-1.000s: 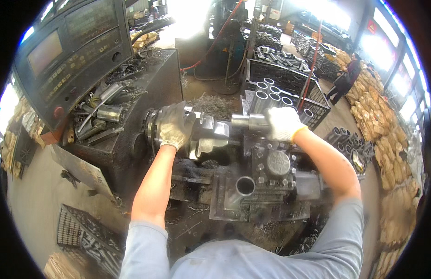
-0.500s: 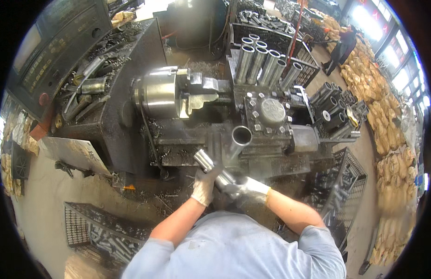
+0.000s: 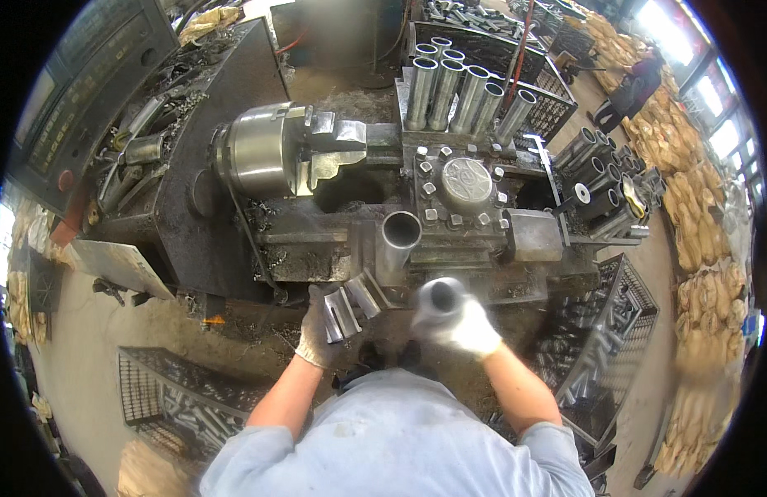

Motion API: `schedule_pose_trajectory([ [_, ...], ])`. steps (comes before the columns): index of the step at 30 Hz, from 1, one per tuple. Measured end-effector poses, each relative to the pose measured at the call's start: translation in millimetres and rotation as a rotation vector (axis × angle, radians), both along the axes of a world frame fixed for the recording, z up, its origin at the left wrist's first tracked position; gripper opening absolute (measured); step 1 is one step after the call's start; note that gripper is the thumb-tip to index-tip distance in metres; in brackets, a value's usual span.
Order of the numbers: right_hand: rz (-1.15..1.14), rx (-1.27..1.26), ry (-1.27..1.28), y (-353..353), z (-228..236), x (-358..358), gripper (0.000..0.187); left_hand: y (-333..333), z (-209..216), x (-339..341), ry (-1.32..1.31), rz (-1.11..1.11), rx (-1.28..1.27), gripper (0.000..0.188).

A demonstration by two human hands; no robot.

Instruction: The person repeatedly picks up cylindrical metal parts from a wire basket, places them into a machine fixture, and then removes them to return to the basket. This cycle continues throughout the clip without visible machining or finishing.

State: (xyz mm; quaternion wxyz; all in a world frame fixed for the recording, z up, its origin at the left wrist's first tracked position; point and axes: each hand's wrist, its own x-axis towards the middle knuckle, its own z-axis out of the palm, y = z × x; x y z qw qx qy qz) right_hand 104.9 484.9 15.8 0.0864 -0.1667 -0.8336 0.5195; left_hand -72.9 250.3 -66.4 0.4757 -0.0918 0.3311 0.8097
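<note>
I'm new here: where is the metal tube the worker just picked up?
In the head view, the metal tube is in the right hand, low centre, just below the lathe's tool post.

Head camera looks steeply down (fisheye) at lathe [image 3: 334,190].

The right hand [image 3: 470,327] and its metal tube [image 3: 440,300] are smeared by motion blur.
</note>
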Motion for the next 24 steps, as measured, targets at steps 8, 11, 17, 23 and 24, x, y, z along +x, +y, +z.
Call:
schedule_pose_trajectory([
  [8,-0.287,0.192,-0.184,47.8,0.2,24.6,0.043,9.0,28.9,-12.5,0.015,0.005,0.006,0.072],
  [11,-0.030,0.749,-0.853,22.4,30.8,41.3,0.052,7.1,32.7,-15.3,-0.017,0.031,0.016,0.068],
  [17,-0.098,0.566,-0.002,-35.4,59.0,-64.3,0.039,1.7,43.7,-17.6,0.035,-0.030,-0.034,0.057],
  [23,0.492,0.840,-0.100,-44.6,47.1,-83.6,0.017,2.1,40.9,-31.4,-0.048,-0.125,0.046,0.060],
  [24,0.529,0.822,-0.113,-57.0,43.6,-68.6,0.019,-0.3,37.8,-33.6,0.006,-0.189,0.062,0.066],
])
